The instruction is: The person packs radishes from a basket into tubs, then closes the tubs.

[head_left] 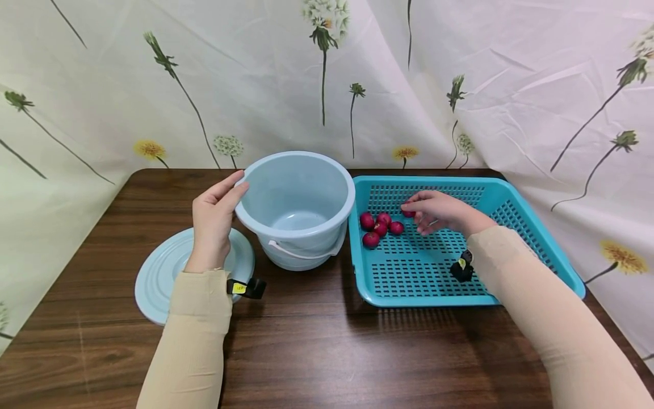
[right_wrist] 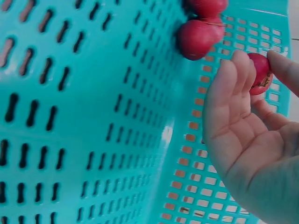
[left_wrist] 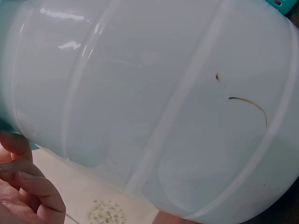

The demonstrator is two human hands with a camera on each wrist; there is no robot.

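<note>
My left hand (head_left: 214,218) grips the left rim of a light blue bucket (head_left: 301,250). In the left wrist view the bucket wall (left_wrist: 131,93) fills most of the picture, and the curled fingers (left_wrist: 39,189) show at its lower left. Over the blue-green basket (head_left: 424,301), my right hand (head_left: 439,210) pinches a red radish (right_wrist: 261,74) between thumb and fingertips. Several more radishes (head_left: 380,228) lie together on the left side of the basket floor. The part of the bucket's inside that shows holds nothing.
A round, light blue lid (head_left: 153,278) lies left of the bucket, partly behind my left forearm. The bucket's handle (head_left: 306,255) hangs down its front. Everything stands on a dark wooden table (head_left: 296,352), with a flower-printed cloth (head_left: 255,74) behind.
</note>
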